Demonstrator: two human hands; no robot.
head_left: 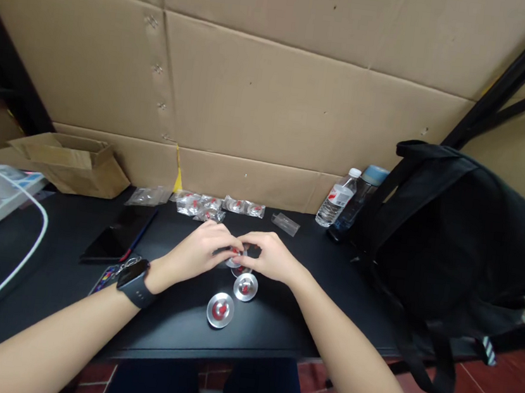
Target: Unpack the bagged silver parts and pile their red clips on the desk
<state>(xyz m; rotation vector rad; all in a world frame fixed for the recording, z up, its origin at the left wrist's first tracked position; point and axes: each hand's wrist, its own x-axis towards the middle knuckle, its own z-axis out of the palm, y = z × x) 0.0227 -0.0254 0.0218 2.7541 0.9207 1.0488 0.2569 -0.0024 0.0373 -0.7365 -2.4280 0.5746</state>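
Observation:
My left hand (pixel 203 246) and my right hand (pixel 271 258) meet over the black tabletop. Between their fingertips is a small round silver disc with a red centre (pixel 234 259), partly covered by the fingers. Thumb and forefinger of each hand are closed on it. Just beneath, another such disc shows in part. Closer to me lie two more on the table: a smaller silver disc (pixel 245 287) and a larger silver disc (pixel 220 310), each with red in the middle and a raised hub. A dark watch (pixel 136 280) is on my left wrist.
Behind my hands lie clear packets with red-and-silver pieces (pixel 201 205) and a clear wrapper (pixel 286 223). Leftward are a phone-like black slab (pixel 116 239), a brown paper bag (pixel 81 168) and a white cable (pixel 28 257). A water bottle (pixel 337 199) and black backpack (pixel 460 227) stand right.

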